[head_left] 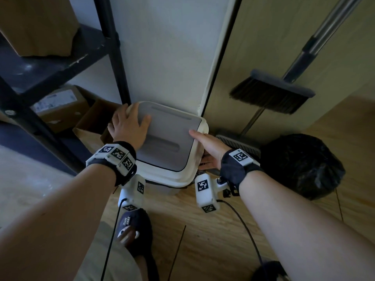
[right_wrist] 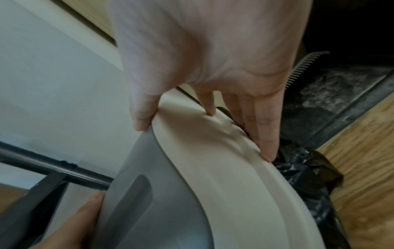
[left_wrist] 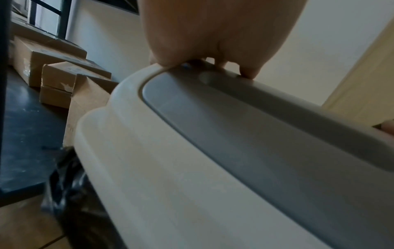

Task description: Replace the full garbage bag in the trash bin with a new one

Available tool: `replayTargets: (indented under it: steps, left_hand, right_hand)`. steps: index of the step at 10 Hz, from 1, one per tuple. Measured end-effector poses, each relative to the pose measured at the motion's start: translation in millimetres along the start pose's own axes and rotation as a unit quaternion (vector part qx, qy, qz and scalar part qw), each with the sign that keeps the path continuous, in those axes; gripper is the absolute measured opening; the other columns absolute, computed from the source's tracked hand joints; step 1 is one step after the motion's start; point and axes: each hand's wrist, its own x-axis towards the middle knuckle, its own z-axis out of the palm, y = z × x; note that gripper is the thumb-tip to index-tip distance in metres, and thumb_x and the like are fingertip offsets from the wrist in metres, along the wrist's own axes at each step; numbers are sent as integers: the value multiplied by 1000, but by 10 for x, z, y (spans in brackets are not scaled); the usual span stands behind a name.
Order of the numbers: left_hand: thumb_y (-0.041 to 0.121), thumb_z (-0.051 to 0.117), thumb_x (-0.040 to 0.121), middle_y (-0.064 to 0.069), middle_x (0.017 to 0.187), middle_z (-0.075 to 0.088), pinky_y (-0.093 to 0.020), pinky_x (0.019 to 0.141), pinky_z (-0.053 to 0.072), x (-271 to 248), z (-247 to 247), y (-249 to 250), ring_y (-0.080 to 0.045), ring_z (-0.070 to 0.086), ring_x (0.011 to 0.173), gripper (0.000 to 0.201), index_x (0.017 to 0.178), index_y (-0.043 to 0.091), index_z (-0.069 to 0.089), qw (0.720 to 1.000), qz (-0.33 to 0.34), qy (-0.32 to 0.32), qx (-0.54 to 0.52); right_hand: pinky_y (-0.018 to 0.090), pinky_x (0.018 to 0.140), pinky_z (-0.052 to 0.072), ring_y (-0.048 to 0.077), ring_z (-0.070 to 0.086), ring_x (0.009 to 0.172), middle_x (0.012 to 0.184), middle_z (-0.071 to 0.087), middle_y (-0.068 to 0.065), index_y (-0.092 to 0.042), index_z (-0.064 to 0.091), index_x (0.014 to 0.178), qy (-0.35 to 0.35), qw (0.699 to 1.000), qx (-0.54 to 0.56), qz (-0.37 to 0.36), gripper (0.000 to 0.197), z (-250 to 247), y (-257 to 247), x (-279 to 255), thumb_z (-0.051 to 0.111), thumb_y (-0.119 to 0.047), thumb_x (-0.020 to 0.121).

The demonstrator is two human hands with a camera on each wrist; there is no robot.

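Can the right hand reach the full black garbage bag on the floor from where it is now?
Probably yes. The right hand grips the white bin lid, and the full black garbage bag sits just beside it with nothing between.

Bin body mostly hidden under lid, broom handle cut off

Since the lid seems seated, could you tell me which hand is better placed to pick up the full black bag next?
Probably the right hand: the full black bag sits on its side, whereas the left hand presses the lid's far side.
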Motion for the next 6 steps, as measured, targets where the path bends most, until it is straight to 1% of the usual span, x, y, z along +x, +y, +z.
replayTargets:
  steps: [1,2,3,4,5,6]
  left_hand:
    - [43,27,98,-6,160,4,-53,117,3,27,40,-15,-26,-1,148,54,149,27,20,1000,15,6,3]
    - [42,24,99,-4,161,0,-51,118,1,46,59,-19,-24,-4,148,54,150,28,16,999,32,-1,12]
    - [41,24,99,-3,161,-2,-50,118,1,49,64,-26,-23,-6,148,53,150,28,15,999,41,-5,19]
    - [39,24,99,-3,161,-4,-50,118,1,70,78,-39,-24,-8,148,53,150,29,14,998,53,-21,31]
    - [40,25,99,-4,161,-5,-50,118,0,43,74,4,-24,-10,148,54,150,28,14,998,51,-34,27]
    - [40,25,99,-5,161,-4,-49,118,-1,13,37,57,-22,-10,148,55,151,26,13,998,51,-27,30]
  right_hand:
    - [46,78,57,32,60,109,131,56,4,-29,47,134,2,1000,-1,-7,103,25,-35,36,65,-75,44]
    - [47,79,57,31,60,109,131,55,3,-30,46,134,6,1000,1,-10,100,16,-53,64,64,-75,47]
    - [46,79,56,31,59,110,131,55,3,-28,46,135,17,1000,2,-21,94,11,-45,88,63,-73,54]
    - [48,91,52,30,58,114,131,55,4,-24,47,135,23,999,3,-26,92,-5,16,155,62,-73,59]
    - [46,105,41,26,51,125,142,48,-1,-25,42,140,40,998,-29,-28,109,-30,59,141,59,-81,48]
    - [45,110,35,24,44,131,147,42,0,-21,39,142,74,994,-56,-53,101,-119,41,48,52,-81,61]
